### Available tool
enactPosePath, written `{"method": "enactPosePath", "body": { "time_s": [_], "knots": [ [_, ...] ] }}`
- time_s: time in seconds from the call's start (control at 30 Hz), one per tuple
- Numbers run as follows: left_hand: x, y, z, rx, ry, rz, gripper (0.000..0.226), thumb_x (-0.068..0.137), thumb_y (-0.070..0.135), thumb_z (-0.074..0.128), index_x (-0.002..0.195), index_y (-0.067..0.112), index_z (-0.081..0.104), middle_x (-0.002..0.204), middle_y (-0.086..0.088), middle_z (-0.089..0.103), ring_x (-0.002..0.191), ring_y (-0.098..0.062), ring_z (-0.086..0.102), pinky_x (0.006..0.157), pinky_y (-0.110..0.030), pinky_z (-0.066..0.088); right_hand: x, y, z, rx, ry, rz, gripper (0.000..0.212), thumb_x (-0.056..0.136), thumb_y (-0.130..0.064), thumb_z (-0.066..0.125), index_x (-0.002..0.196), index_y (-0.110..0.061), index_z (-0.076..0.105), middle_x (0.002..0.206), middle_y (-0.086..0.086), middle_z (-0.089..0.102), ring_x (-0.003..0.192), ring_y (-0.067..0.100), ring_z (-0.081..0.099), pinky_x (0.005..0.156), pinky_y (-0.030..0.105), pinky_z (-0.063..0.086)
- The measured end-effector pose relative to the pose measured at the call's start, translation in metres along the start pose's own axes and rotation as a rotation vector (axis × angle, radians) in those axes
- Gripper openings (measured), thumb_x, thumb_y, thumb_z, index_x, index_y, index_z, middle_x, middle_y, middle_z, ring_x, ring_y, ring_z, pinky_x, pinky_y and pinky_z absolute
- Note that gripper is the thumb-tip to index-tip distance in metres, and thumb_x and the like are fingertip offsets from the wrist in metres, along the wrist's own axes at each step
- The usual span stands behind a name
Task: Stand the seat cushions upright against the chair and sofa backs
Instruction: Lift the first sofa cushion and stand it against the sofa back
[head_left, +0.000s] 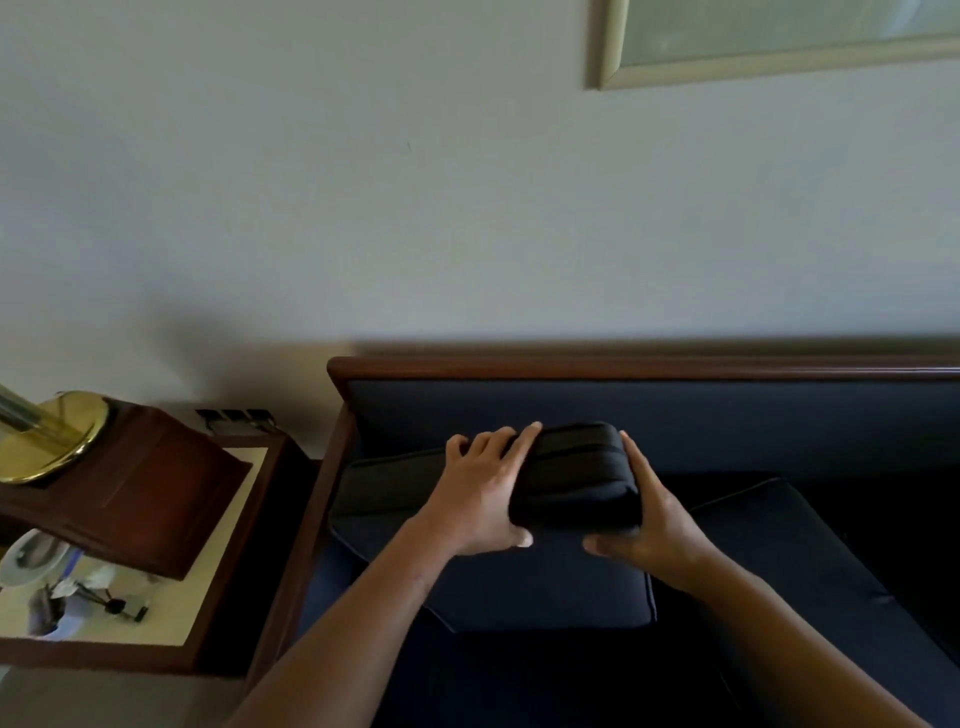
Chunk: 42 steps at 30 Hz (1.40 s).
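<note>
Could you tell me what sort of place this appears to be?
Probably a sitting room or lounge: a navy sofa with a wooden frame stands against the wall, a framed picture hangs above, and a brass lamp stands on a side table.

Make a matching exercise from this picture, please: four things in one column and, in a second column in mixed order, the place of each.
Things:
1. black cushion
2. brass lamp base
3. picture frame
4. side table

Places:
A. on the wall, top right
B. between the left hand and the right hand
C. left of the sofa
D. on a dark wooden block

Pairs: 1-B, 2-D, 3-A, 4-C
</note>
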<state>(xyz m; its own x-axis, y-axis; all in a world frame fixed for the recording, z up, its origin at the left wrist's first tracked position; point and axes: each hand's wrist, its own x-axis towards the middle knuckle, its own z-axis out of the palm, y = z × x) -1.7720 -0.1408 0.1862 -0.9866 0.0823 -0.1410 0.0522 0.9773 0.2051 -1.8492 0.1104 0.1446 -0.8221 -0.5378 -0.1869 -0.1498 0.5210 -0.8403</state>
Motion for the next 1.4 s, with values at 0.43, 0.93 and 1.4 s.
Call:
{"method": "enactPosePath", "body": {
  "time_s": [0.43, 0.93, 1.4],
  "knots": [
    [-0.057, -0.103, 0.026, -0.519, -0.003, -0.267, 0.115, 0.052, 0.047, 0.096, 0.149, 0.046, 0.034, 0.134, 0.021, 0.043, 0.123, -0.007, 0.051, 0.101, -0.033, 0.053, 0.055, -0.054, 0.003, -1.1, -0.211, -0.214, 0.139, 0.057, -0.092, 0.061, 0.162, -0.017, 0.011, 0.159, 0.005, 0.031, 0.148, 0.031, 0.028, 0.12, 0.07, 0.006],
    [-0.072, -0.038, 0.047, -1.055, 0.407, -0.446, 0.082, 0.046, 0.014, 0.106, 0.114, 0.025, 0.061, 0.111, 0.003, 0.074, 0.104, -0.014, 0.072, 0.087, -0.039, 0.062, 0.012, -0.011, -0.017, -0.87, 0.137, -0.383, 0.106, 0.051, -0.092, 0.068, 0.133, -0.026, 0.052, 0.119, -0.006, 0.059, 0.112, 0.024, 0.057, 0.11, 0.047, 0.034],
    [0.002, 0.042, 0.023, -0.21, 0.294, -0.061, 0.084, 0.053, 0.059, 0.086, 0.125, 0.024, 0.059, 0.112, 0.009, 0.058, 0.103, -0.022, 0.059, 0.096, -0.045, 0.04, -0.014, 0.086, 0.016, 0.004, -0.013, -0.137, 0.116, 0.065, -0.072, 0.081, 0.161, -0.035, 0.027, 0.163, -0.016, 0.033, 0.151, 0.01, 0.032, 0.121, 0.048, 0.032]
  ]
}}
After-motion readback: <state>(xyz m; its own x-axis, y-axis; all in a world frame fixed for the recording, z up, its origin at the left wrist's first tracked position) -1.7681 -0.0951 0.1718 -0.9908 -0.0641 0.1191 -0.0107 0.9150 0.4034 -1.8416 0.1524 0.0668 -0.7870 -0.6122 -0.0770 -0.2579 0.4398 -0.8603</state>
